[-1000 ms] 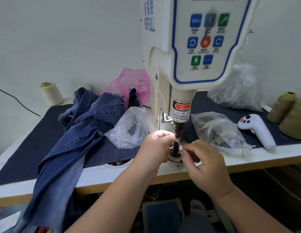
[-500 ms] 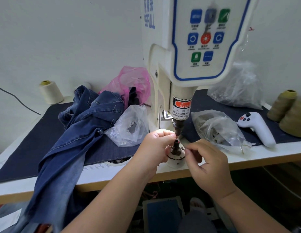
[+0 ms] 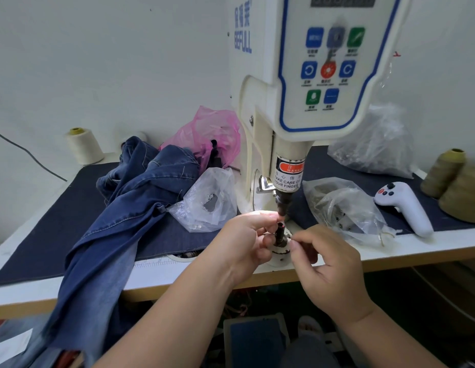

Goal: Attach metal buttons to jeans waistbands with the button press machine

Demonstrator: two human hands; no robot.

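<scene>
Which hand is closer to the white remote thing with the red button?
The right hand. It is just left of the white remote, with a clear plastic bag between them. The left hand is farther, beyond the press post.

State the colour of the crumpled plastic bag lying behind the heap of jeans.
Translucent pink; the crumpled plastic bag shows best in the head view, left of the machine.

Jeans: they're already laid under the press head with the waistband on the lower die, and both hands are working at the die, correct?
Not quite. The head view shows the jeans heaped on the table left of the button press machine, not under its head. The lower die is bare of fabric. Both the left hand and the right hand are indeed at the die.
</scene>
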